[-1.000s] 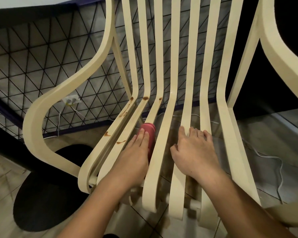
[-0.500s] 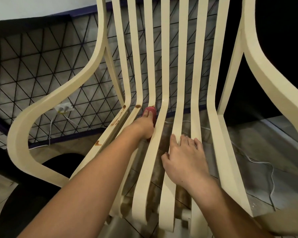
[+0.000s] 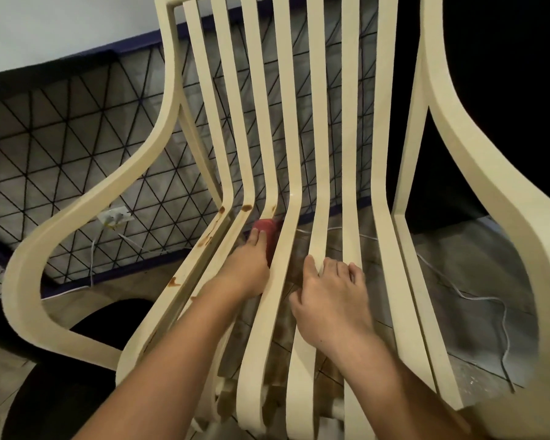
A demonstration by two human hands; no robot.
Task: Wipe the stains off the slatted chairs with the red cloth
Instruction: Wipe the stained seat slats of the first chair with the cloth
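A cream slatted chair (image 3: 318,173) fills the view. Brown stains (image 3: 206,240) mark its left seat slats, with more spots at the bend where seat meets back. My left hand (image 3: 248,268) presses the red cloth (image 3: 266,227) onto a seat slat just below that bend, fingers lying straight over the cloth. Most of the cloth is hidden under my fingers. My right hand (image 3: 331,300) rests on the middle seat slats, its fingertips curled over their edges.
Behind the chair is a black wire grid fence (image 3: 61,160) with a white socket (image 3: 115,215) and cable. A second cream chair's arm (image 3: 496,173) stands at the right. A white cable (image 3: 477,300) lies on the floor; a dark round shape (image 3: 61,392) sits lower left.
My left hand slid the red cloth up the slat toward the bend of the seat. My right hand stayed on the middle slats. The view tilted upward.
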